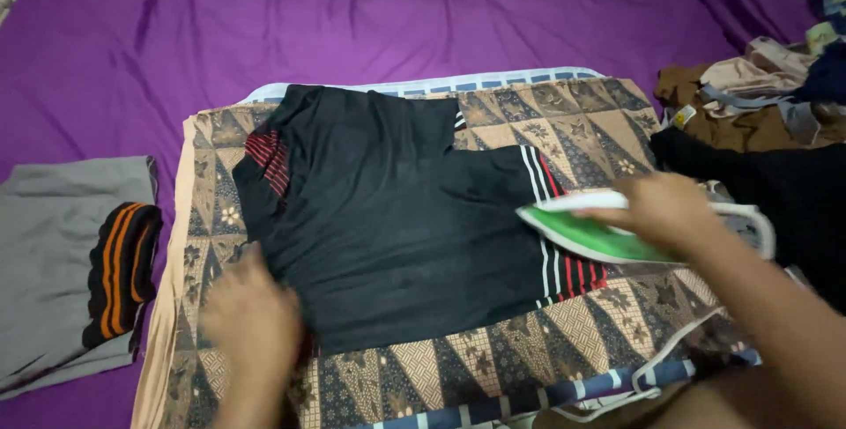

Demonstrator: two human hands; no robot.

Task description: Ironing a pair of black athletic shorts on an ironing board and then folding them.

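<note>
A black garment with red and white stripes at its edges is lying spread flat in the middle of a brown patterned cloth, which is serving as a padded layer over the purple sheet so the fabric has a smooth, protected surface under it. The right hand is gripping the handle of a green and white iron, whose pointed nose is resting on the garment's striped right edge, soleplate down against the cloth. The left hand is lying open and flat, fingers spread, on the garment's lower left corner, apparently pinning it taut so it does not bunch ahead of the iron. A white cord is trailing toward the near edge. A folded grey garment with orange stripes is sitting apart on the left, and a heap of unsorted clothes is waiting on the right.
</note>
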